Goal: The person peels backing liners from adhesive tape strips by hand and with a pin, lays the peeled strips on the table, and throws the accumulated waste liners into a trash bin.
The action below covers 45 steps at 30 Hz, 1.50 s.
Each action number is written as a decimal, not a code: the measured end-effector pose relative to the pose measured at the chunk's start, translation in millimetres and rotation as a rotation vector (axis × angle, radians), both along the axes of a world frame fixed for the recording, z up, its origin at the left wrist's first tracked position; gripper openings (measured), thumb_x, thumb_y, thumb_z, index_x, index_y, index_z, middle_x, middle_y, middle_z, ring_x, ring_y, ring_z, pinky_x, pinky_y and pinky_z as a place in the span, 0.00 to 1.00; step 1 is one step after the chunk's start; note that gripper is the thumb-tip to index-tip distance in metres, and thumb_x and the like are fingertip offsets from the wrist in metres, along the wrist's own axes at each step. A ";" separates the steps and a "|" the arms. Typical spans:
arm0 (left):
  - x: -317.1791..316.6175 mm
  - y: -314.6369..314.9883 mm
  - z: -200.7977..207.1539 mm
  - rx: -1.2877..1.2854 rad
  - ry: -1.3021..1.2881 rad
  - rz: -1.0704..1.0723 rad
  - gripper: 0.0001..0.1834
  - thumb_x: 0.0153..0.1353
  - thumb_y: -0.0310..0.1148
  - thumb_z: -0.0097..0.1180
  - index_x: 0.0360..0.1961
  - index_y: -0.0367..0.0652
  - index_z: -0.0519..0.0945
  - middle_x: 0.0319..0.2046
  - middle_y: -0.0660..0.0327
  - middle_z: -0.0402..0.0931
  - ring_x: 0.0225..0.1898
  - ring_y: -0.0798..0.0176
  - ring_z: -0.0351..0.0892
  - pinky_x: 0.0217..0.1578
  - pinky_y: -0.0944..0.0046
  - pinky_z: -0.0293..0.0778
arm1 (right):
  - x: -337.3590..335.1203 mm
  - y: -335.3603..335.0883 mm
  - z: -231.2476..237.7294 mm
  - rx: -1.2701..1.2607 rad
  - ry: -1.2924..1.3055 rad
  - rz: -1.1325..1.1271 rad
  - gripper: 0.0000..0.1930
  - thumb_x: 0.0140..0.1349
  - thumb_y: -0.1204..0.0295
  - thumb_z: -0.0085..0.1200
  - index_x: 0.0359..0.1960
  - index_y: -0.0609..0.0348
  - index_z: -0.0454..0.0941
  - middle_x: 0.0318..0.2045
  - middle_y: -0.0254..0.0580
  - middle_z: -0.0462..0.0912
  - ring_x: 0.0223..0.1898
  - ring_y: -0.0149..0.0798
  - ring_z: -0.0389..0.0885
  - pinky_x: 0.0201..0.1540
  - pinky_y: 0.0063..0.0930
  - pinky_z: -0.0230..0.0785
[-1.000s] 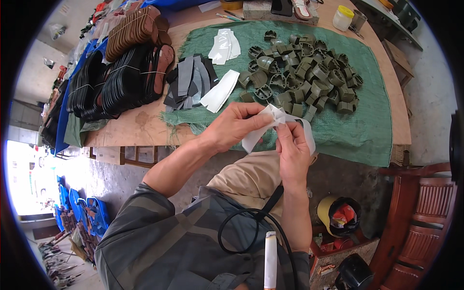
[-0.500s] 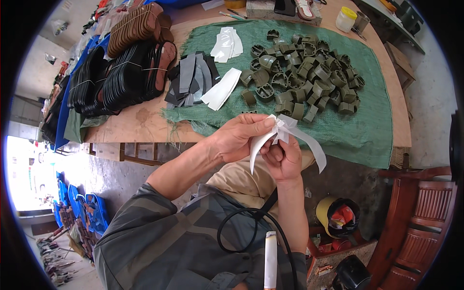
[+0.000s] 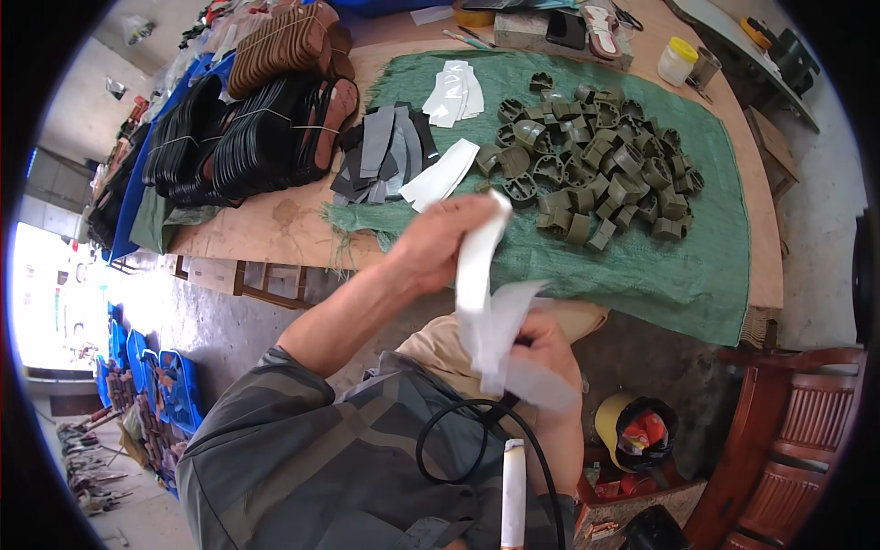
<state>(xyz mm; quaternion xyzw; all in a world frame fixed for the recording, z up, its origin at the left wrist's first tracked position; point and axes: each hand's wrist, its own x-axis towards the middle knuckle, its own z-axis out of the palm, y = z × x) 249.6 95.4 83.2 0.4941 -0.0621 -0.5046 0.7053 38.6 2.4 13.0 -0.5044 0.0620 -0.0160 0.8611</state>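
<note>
My left hand (image 3: 440,240) pinches the upper end of a white curved strip (image 3: 478,261), which hangs down over my lap in front of the table edge. Lower and to the right, my right hand (image 3: 553,353) is closed on thin, translucent whitish strips (image 3: 511,321), smeared by motion. The lower end of the white strip meets or overlaps them; whether they are joined cannot be made out. Past my left hand lie more white strips (image 3: 442,176) and a fan of grey and black strips (image 3: 390,151). Olive-green shoe heels (image 3: 600,170) are heaped on a green woven sheet (image 3: 683,284).
Bundles of black insoles (image 3: 261,137) and brown insoles (image 3: 275,55) stand at the table's left. A yellow-lidded jar (image 3: 676,62) and a phone (image 3: 566,29) are at the back. A yellow bucket (image 3: 609,423) and a wooden chair (image 3: 775,440) stand at the lower right.
My hands have moved apart. The left keeps the white strip, now held higher, while the right has drawn the translucent strips downward. The view has shifted slightly.
</note>
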 end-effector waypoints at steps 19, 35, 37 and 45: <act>122.8 -26.2 -21.7 0.438 -1.991 -0.055 0.13 0.61 0.42 0.62 0.31 0.42 0.82 0.35 0.55 0.77 0.39 0.46 0.78 0.41 0.51 0.74 | -30.7 1.8 -17.2 0.176 -0.028 -0.076 0.11 0.59 0.70 0.66 0.39 0.65 0.84 0.39 0.37 0.86 0.40 0.30 0.83 0.44 0.25 0.73; 250.7 -124.4 -42.1 0.814 -1.210 0.075 0.23 0.51 0.44 0.67 0.41 0.35 0.84 0.38 0.47 0.84 0.40 0.53 0.84 0.46 0.55 0.78 | -24.6 -1.9 1.7 0.222 0.003 -0.146 0.11 0.59 0.71 0.66 0.40 0.65 0.85 0.35 0.39 0.88 0.33 0.30 0.85 0.35 0.24 0.77; 247.5 -113.6 -37.6 0.768 -1.049 0.187 0.19 0.53 0.40 0.66 0.41 0.36 0.86 0.32 0.50 0.84 0.35 0.58 0.85 0.41 0.60 0.78 | -23.6 -2.4 2.6 0.243 -0.009 -0.126 0.08 0.61 0.75 0.63 0.41 0.66 0.84 0.36 0.41 0.88 0.35 0.32 0.86 0.38 0.26 0.78; 126.7 -62.0 14.9 0.073 -0.684 0.087 0.23 0.61 0.24 0.53 0.59 0.35 0.71 0.40 0.60 0.77 0.37 0.67 0.78 0.36 0.64 0.80 | 0.3 -10.8 5.7 0.112 0.064 -0.475 0.13 0.65 0.72 0.58 0.48 0.66 0.81 0.32 0.34 0.85 0.23 0.22 0.77 0.25 0.16 0.67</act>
